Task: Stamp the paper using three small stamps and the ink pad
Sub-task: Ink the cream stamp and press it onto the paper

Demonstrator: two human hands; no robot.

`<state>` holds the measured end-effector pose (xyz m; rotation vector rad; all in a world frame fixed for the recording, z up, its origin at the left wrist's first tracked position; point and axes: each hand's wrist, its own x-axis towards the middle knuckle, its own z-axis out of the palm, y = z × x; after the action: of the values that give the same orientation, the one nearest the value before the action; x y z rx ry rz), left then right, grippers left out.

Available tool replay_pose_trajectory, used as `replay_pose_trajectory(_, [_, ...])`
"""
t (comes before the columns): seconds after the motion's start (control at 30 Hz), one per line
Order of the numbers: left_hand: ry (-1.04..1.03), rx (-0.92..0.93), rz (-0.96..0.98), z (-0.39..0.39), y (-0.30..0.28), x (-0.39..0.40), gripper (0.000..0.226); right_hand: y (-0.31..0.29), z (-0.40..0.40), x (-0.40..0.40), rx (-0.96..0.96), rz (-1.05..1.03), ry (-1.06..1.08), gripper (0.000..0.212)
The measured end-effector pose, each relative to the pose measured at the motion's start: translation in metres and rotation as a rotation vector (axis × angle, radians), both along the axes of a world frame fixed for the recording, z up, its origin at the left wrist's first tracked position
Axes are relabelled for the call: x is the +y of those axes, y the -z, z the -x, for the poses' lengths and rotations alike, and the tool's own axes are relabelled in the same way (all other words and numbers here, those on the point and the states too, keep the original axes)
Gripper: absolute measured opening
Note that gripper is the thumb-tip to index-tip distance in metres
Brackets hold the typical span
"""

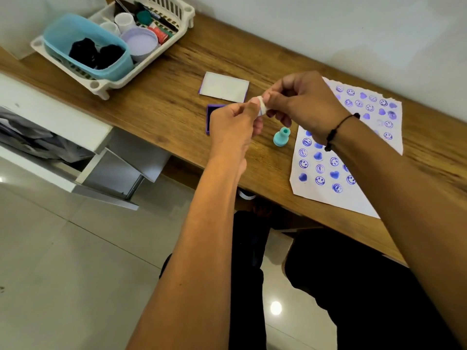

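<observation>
Both hands meet above the wooden desk (177,79) on a small white stamp (261,105). My left hand (233,127) pinches its near end and my right hand (303,104) grips the far end. A teal stamp (281,137) stands upright on the desk just below them. The purple ink pad (210,117) lies open under my left hand, mostly hidden, with its lid (224,87) lying beyond it. The white paper (328,170) on the right is covered with several purple smiley and heart prints. No third stamp is visible.
A cream plastic basket (106,82) at the desk's far left holds a blue tub (83,46), jars and small items. An open white drawer (83,157) juts out at left below the desk. A white wall (353,34) bounds the far side.
</observation>
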<state>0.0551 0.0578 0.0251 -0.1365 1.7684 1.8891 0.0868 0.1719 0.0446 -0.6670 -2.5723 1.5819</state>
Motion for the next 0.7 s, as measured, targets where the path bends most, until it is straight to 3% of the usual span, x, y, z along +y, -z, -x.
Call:
replay_pose_trajectory(0.1, [-0.014,-0.005,0.020,0.004,-0.003,-0.006,0.022,0.000,0.005,-0.008,0.011,-0.076,-0.010,0.014])
replay_pose_trajectory(0.3, [-0.078,-0.121,-0.120,0.013,-0.009,-0.016,0.020,-0.004,0.015,-0.019,0.158,-0.348,-0.104,0.017])
replay_pose_trajectory(0.43, [-0.194,-0.245,-0.245,0.023,-0.005,-0.029,0.024,-0.006,0.020,-0.014,0.269,-0.367,-0.092,0.018])
replay_pose_trajectory(0.53, [-0.325,-0.319,-0.268,0.030,0.002,-0.037,0.020,0.004,0.030,-0.010,0.180,-0.419,-0.132,0.023])
replay_pose_trajectory(0.7, [-0.423,-0.429,-0.168,0.033,0.015,-0.035,0.017,0.032,0.048,-0.022,0.076,-0.692,-0.330,0.026])
